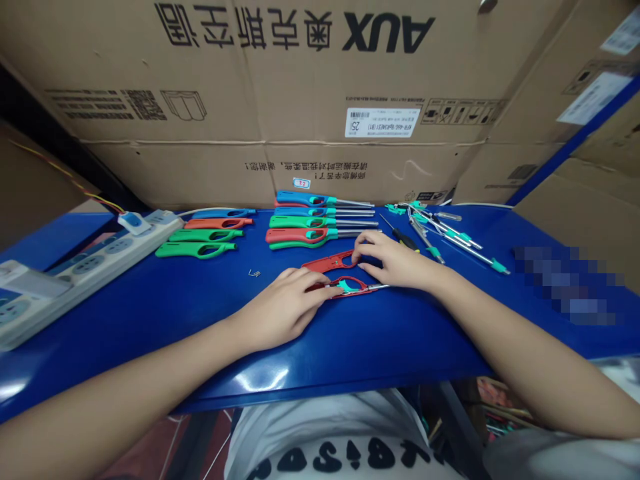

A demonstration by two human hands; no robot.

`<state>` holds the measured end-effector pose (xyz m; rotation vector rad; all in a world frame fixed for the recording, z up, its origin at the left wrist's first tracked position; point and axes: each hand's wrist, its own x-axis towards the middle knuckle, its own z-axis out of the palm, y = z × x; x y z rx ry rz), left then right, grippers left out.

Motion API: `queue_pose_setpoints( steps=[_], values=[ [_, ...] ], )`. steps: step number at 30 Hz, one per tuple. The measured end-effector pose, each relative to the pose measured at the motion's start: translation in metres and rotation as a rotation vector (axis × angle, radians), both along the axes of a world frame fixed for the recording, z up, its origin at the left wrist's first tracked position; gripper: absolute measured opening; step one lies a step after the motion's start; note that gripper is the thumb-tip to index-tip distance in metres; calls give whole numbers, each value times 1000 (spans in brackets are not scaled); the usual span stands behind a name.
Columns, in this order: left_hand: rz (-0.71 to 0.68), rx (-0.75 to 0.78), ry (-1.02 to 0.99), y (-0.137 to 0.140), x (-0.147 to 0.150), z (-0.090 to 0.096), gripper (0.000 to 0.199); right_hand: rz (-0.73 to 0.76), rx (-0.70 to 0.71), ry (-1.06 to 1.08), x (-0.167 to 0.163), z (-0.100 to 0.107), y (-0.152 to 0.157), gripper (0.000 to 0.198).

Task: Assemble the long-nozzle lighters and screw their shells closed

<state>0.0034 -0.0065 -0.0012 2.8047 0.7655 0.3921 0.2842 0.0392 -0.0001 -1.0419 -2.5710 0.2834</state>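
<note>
My left hand [287,303] is closed on the handle end of a red gas lighter half [371,289] lying on the blue table. A teal trigger [349,287] and a thin metal tube sit in that half; my fingers hide its left end. Just beyond it lies a matching red shell half [327,262], its inner side facing up. The fingers of my right hand [393,259] curl round the right end of this shell, by its trigger loop. The tube of the nearer half passes below my right fingertips.
Finished-looking lighters [300,221] lie stacked behind my hands, with coloured handle shells [207,235] to their left. Metal tubes with teal parts [460,237] and a screwdriver [403,238] lie right. A power strip [105,260] runs along the left; cardboard [200,160] walls the back.
</note>
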Motion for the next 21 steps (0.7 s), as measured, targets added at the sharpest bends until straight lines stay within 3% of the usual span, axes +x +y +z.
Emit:
queue_pose_setpoints(
  steps=[5, 7, 9, 12, 15, 18, 21],
  values=[
    [38, 80, -119, 2, -2, 1, 42, -15, 48, 96, -3, 3, -1, 6],
    [85, 168, -160, 5, -4, 3, 46, -75, -12, 219, -6, 6, -4, 4],
    [127, 251, -160, 9, -7, 5, 47, -158, -200, 382, -10, 9, -8, 4],
    [144, 304, -144, 14, -11, 5, 39, -206, -598, 603, -15, 15, -13, 22],
    [117, 295, -141, 16, -13, 4, 36, -192, -806, 679, -18, 18, -15, 31],
    [102, 274, -142, 15, -13, 2, 38, -158, -762, 613, -18, 18, -15, 34],
    [118, 221, -156, 14, -12, 4, 35, -39, -525, 414, -16, 15, -16, 40]
  ],
)
